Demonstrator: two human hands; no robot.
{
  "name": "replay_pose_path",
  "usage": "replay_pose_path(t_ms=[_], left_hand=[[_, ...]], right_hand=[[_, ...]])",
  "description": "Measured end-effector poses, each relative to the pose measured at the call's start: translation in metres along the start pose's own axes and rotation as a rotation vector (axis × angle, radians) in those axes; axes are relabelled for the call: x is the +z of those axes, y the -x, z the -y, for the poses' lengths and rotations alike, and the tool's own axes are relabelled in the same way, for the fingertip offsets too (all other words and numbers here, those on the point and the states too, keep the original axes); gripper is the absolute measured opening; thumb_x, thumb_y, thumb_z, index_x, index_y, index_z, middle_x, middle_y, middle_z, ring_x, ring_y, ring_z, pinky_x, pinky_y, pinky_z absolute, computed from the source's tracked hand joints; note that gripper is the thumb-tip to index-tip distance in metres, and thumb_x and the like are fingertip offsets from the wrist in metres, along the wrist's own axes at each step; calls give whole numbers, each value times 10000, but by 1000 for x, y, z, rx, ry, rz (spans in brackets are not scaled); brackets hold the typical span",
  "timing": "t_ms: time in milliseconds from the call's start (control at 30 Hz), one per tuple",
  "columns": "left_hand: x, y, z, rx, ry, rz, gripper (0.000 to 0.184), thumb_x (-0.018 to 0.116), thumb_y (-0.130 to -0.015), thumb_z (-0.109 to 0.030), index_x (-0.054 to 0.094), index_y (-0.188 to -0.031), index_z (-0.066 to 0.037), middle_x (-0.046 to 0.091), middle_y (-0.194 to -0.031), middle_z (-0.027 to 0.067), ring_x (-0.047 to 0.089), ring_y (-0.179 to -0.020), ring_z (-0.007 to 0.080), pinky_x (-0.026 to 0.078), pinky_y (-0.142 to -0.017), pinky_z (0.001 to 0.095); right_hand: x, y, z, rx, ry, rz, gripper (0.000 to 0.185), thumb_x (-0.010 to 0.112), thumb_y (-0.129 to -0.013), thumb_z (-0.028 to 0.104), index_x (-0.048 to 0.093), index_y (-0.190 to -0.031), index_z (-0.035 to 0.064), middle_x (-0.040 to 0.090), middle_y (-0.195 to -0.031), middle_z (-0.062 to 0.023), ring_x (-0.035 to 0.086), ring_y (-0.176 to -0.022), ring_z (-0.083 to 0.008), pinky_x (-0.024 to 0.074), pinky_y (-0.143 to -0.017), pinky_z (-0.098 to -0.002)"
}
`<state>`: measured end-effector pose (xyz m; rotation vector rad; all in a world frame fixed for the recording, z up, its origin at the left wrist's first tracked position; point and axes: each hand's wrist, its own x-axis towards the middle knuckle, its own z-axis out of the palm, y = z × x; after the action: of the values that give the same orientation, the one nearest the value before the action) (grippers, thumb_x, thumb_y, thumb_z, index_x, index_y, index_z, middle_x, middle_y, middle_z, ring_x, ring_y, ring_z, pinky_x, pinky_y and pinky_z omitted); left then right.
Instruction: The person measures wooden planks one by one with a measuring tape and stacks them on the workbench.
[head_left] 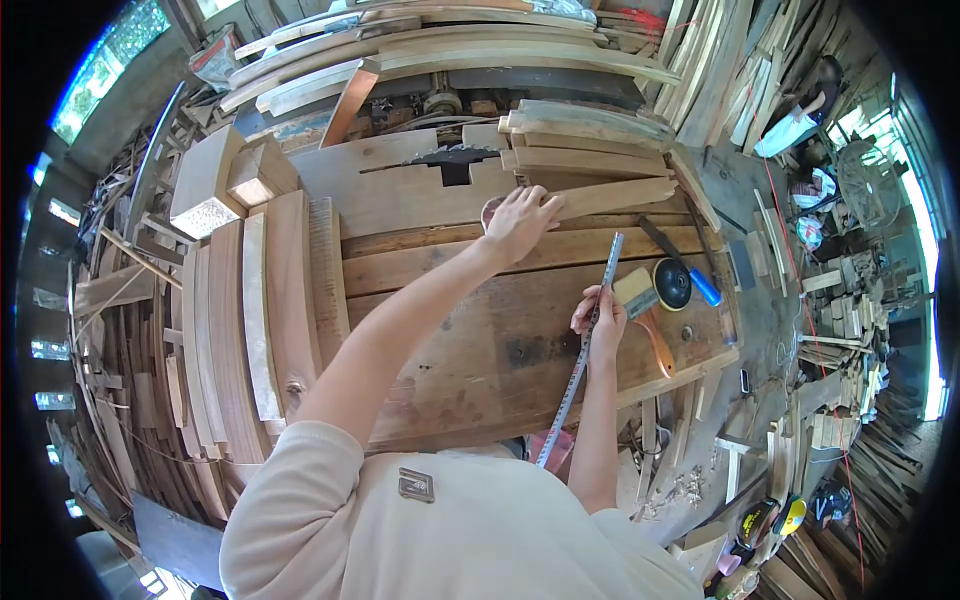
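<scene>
In a lumber-filled workshop, a person is gripping a measuring strip [574,385] between the bent fingers and thumb of the right hand [600,318]. The strip is looking narrow, straight and pale, with dark markings running along its length; it is slanting over the near edge of a worn wooden worktable [470,350], its upper end rising past the fingers. The left hand [522,222] is reaching across the table with its fingers bent over the near end of a light-brown plank [615,197], though whether they are gripping it cannot be told. A dark, toothed saw blade [455,156] is showing beyond that hand. To the right of the strip, a brush [655,342] with an orange handle is lying near a round black disc [671,283] and a blue-handled tool [704,287].
</scene>
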<state>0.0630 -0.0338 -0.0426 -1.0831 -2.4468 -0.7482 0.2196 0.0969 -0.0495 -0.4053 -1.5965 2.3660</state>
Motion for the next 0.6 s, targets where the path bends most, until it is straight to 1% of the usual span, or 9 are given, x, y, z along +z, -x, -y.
replay_pose_path(t_ms=[133,200,300,333,400,433,500,533,600], left_hand=[[-1,-2,-8,-206,149,152,334,545,-786,-185,410,-1074,-85,498,-936,137,541,-869,308,451,-697,393],[-8,-6,-7,-251,178,167,378,559,-770,-173,393,-1090,-62,501,-948,153,534,-889,318,449,-710,395],[-20,-13,-5,-289,166,209,572,594,-734,-202,335,-1219,-45,490,-1030,190,523,-922,335,443,-759,393],[-25,-16,-1,-278,136,283,562,601,-729,-233,381,-1208,-37,483,-1047,199,511,-948,338,430,-794,391],[-38,-23,5,-225,144,294,485,599,-734,-256,460,-1137,-25,489,-1048,190,500,-970,336,418,-817,393],[-46,-26,8,-224,188,255,362,603,-726,-226,544,-1007,-5,504,-991,206,520,-941,331,426,-803,388],[-83,-39,7,-283,239,327,328,599,-727,-243,575,-953,-6,524,-966,194,524,-932,324,424,-801,380],[-83,-39,15,-333,276,203,321,596,-725,-256,591,-908,7,575,-892,178,551,-863,321,438,-766,373],[-105,-39,27,-337,381,146,334,603,-718,-277,603,-865,22,606,-813,162,587,-745,284,462,-699,334]], right_hand=[[2,1,4,-6,30,0,318,347,-920,262,513,-794,21,500,-528,-39,470,-400,-119,337,-349,-209],[2,1,4,-14,18,6,323,350,-919,269,515,-796,20,502,-530,-40,470,-402,-117,340,-353,-211],[1,1,3,-23,9,14,325,350,-918,272,517,-799,19,505,-533,-42,471,-403,-117,341,-354,-211],[0,0,2,-25,2,8,325,350,-919,272,519,-800,21,506,-530,-41,471,-398,-116,339,-351,-209],[-1,-1,1,-28,-2,20,325,351,-918,275,519,-799,23,506,-526,-39,471,-395,-116,336,-348,-207],[-2,-1,0,-30,-6,34,325,353,-918,278,519,-798,25,505,-523,-38,471,-392,-115,333,-346,-205],[-2,-1,0,-19,-10,18,326,355,-917,281,519,-797,26,504,-520,-38,471,-391,-114,331,-345,-203],[-1,-1,0,-15,-9,-1,326,356,-916,283,519,-796,28,504,-517,-38,472,-390,-114,329,-343,-201],[-2,-1,-1,-13,-6,6,326,358,-916,284,519,-794,29,504,-517,-40,474,-392,-113,327,-344,-199]])
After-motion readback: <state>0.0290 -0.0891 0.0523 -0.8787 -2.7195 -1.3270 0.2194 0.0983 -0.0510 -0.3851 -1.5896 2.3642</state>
